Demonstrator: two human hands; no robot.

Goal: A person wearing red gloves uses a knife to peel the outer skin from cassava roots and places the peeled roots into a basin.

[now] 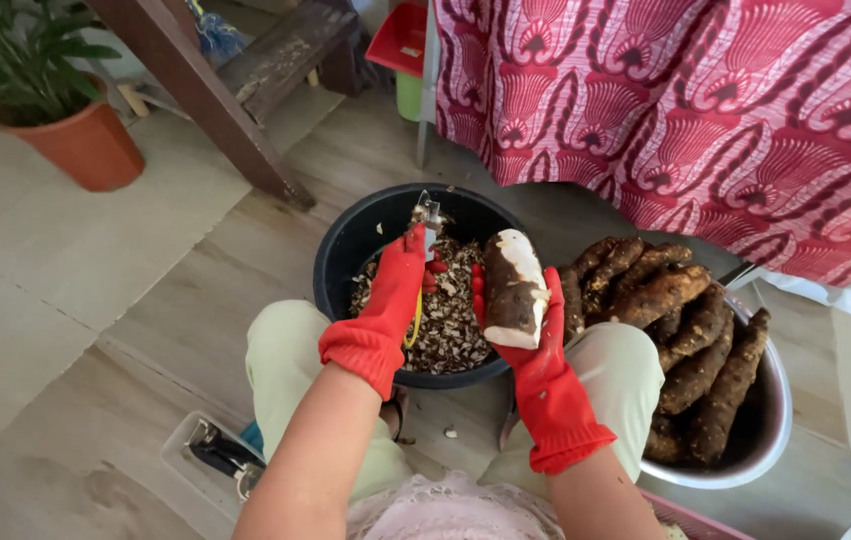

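Both my hands wear red rubber gloves. My left hand grips a peeler with a yellow handle and metal blade, held upright over a black bucket. The bucket holds a heap of brown and white peelings. My right hand holds a thick brown root, partly peeled so that white flesh shows at its top and bottom. The root is upright, just right of the peeler and over the bucket's right rim.
A metal bowl piled with several unpeeled brown roots stands at my right knee. A red patterned cloth hangs behind it. A potted plant and a wooden frame stand at the back left. A clear tray lies by my left leg.
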